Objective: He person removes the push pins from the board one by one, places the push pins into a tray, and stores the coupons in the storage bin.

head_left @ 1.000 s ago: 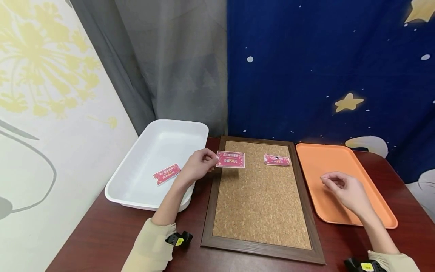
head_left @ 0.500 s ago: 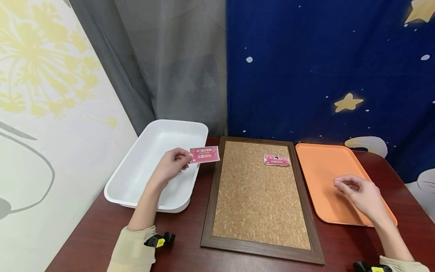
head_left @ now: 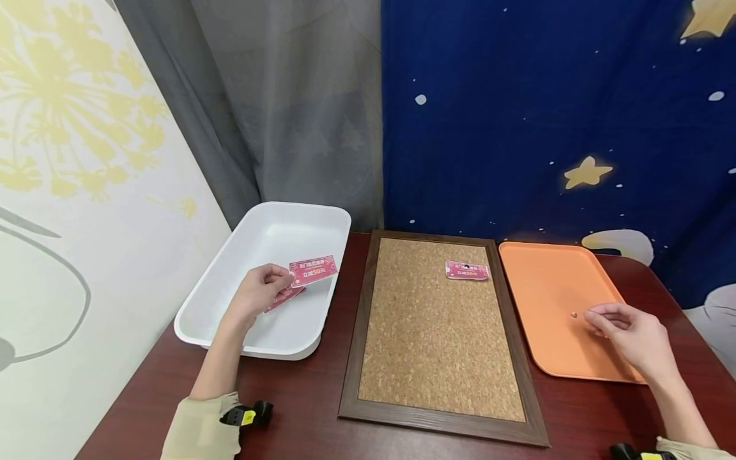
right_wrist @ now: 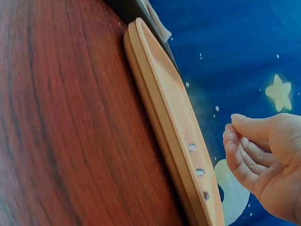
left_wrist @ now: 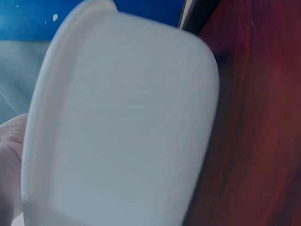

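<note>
My left hand pinches a pink paper coupon by its left end, above the white tub. A second pink coupon lies in the tub, partly hidden behind that hand. In the left wrist view the tub's side wall fills most of the picture, and only part of the left hand shows. Over the orange tray hovers my right hand, fingers loosely curled, nothing visible in them. Several small shiny pieces lie on that tray; the head view shows one small piece beside the fingertips.
Between tub and tray lies a cork board with a dark wooden frame. Near its upper right corner sits another pink coupon with a dark pin head on it. Grey and blue curtains hang behind the dark red table.
My left hand has carried the coupon left, from over the cork board to above the tub. The right hand has shifted right over the tray, leaving a small piece in view.
</note>
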Available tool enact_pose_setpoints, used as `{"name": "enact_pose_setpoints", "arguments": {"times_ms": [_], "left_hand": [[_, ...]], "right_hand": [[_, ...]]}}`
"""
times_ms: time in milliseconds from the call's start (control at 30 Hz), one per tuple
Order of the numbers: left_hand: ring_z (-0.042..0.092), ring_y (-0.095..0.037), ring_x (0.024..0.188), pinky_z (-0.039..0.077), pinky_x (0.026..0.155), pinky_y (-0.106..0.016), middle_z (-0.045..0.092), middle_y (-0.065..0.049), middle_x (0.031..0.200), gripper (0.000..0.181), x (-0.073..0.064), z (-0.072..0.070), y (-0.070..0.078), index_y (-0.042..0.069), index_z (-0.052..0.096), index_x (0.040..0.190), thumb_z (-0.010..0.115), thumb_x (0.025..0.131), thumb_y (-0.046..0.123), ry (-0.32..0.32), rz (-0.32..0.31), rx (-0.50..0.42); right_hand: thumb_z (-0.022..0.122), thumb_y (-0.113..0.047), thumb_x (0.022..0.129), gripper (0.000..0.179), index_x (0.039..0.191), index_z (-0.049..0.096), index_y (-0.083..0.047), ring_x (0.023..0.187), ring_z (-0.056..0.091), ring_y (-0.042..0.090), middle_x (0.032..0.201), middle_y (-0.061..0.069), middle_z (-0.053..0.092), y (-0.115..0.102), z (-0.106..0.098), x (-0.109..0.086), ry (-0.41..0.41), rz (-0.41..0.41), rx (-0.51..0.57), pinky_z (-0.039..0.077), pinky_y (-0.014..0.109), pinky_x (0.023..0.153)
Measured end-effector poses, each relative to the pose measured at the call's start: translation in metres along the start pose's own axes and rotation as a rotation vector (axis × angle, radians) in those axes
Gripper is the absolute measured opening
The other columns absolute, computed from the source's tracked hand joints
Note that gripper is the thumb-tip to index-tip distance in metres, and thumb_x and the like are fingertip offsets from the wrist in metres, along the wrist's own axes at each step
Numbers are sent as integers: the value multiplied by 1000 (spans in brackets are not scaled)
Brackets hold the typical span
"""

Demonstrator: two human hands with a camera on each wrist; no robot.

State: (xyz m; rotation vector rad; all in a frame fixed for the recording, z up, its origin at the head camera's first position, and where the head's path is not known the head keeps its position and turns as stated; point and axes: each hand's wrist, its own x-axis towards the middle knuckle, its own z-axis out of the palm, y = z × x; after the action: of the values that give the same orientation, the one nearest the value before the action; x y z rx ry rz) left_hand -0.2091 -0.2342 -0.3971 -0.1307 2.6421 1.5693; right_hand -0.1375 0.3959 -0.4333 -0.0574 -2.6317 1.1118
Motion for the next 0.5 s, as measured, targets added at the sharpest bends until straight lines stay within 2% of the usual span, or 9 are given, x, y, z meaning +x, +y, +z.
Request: {"name": "enact_pose_setpoints", "arguments": {"times_ms": [100,167,300,500], "left_hand": [[56,-24,88,50,73,-29,62,-13,96,27,0,-6,-9,-6,61,115,61,101,17,11,-14,21],[58,-22,86,49,72,-28,63,-12,94,28,0,-10,-14,-7,60,116,61,101,16,10,-18,23],[60,-16,78,51,70,-26,65,-9,90,29,-1,-18,-21,-10,59,116,62,100,14,9,-27,28],[60,-10,71,53,66,-23,66,-11,89,30,-2,-30,-31,-14,57,115,61,100,11,-10,-49,23]], "right_hand": [[74,-17,94,29,102,66,10,64,67,-2,74,-8,73,5,-2,0,-9,34,25,50,15,58],[74,-19,94,31,102,66,9,63,67,-1,72,-8,72,8,-4,-1,-19,54,5,49,14,58],[73,-26,94,33,102,69,6,61,66,1,71,-4,73,13,-4,-3,-36,83,-85,42,14,60],[72,-32,95,36,101,72,3,62,63,-5,73,1,74,21,-2,-4,-43,73,-215,32,21,70]]}}
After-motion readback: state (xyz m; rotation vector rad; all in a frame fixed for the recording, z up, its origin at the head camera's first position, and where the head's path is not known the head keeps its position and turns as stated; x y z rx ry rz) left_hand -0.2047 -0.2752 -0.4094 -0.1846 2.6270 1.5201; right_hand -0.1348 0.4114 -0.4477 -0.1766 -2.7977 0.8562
